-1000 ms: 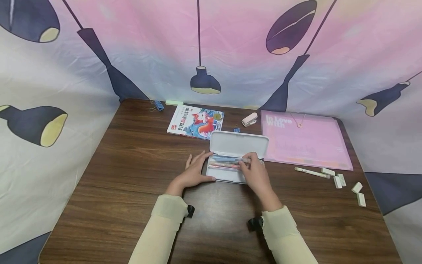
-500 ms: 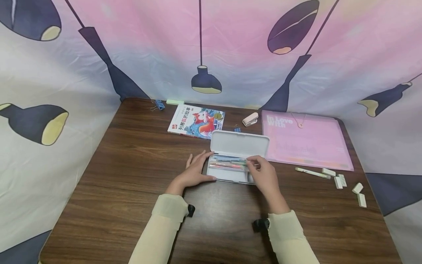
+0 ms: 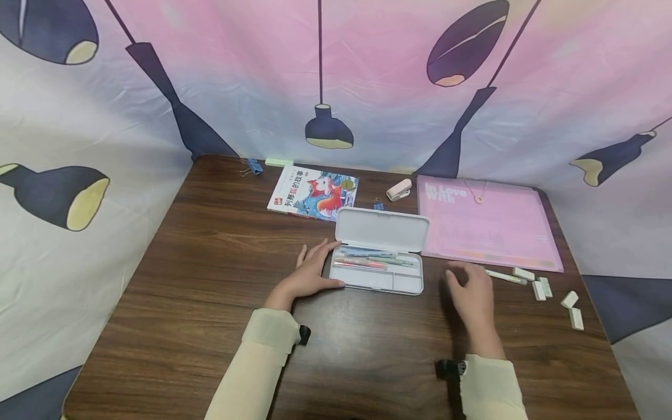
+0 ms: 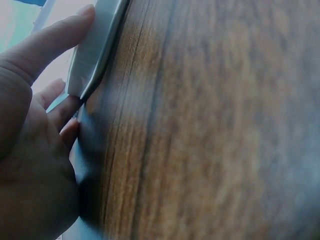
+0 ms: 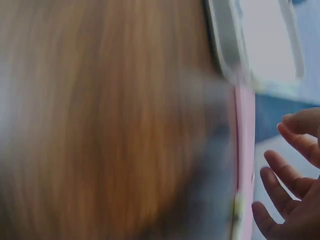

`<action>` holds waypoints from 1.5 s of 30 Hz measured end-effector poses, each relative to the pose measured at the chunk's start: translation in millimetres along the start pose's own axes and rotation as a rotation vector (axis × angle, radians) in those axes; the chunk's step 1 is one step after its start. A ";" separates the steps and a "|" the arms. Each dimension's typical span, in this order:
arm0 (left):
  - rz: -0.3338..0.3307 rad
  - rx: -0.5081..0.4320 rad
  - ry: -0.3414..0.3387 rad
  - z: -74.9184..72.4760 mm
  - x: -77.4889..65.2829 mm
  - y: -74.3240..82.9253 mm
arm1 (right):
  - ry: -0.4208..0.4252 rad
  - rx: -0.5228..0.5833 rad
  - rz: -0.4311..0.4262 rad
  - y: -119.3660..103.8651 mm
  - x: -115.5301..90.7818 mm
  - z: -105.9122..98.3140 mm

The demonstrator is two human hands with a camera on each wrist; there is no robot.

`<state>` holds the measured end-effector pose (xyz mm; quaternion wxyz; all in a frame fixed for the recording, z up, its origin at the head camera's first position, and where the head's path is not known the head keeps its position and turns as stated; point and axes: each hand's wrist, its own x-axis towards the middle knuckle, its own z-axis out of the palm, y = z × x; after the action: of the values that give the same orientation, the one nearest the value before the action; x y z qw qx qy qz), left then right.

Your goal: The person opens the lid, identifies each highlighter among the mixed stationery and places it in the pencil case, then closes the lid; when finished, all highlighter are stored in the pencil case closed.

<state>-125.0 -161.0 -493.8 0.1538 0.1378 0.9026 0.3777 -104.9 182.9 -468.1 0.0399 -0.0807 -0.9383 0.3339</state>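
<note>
A white pencil case lies with its lid raised; blue, green and red pens sit in its back part. My left hand holds the case's left end, thumb at the front edge and index finger at the back corner. In the left wrist view, the thumb presses the case's edge and the other fingers reach round its end. Right of the case, my right hand is over the table with fingers loosely bent and nothing in them. A pale pen lies just beyond it.
Several white erasers lie at the right. Behind are a pink folder, a pink stapler, a small blue binder clip, a fox storybook, a larger blue clip and a pale green strip.
My right hand has let go of a pen in the case and moved right, off the case to near the pale pen. The left hand stays put.
</note>
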 end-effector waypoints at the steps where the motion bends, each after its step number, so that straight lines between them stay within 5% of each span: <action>1: 0.001 0.000 0.001 0.1 0.0 -0.2 | 0.003 -0.017 0.018 5.5 -0.5 -4.5; 8: -0.007 0.005 -0.001 -0.8 -1.2 -0.8 | -0.085 -0.152 0.141 36.1 -2.1 -33.0; 20: -0.006 0.001 0.000 0.4 -1.2 1.1 | -0.213 -0.272 0.164 56.2 1.5 -49.5; 28: -0.003 -0.006 0.006 0.3 -1.1 0.8 | -0.143 -0.251 0.196 57.8 -0.8 -50.4; 45: -0.001 0.002 0.005 0.7 -0.5 0.8 | -0.164 -0.257 0.229 68.2 -13.2 -60.1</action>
<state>-124.2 -160.2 -493.6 0.1514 0.1366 0.9035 0.3769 -75.6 270.0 -465.0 -0.0855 -0.1642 -0.9580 0.2191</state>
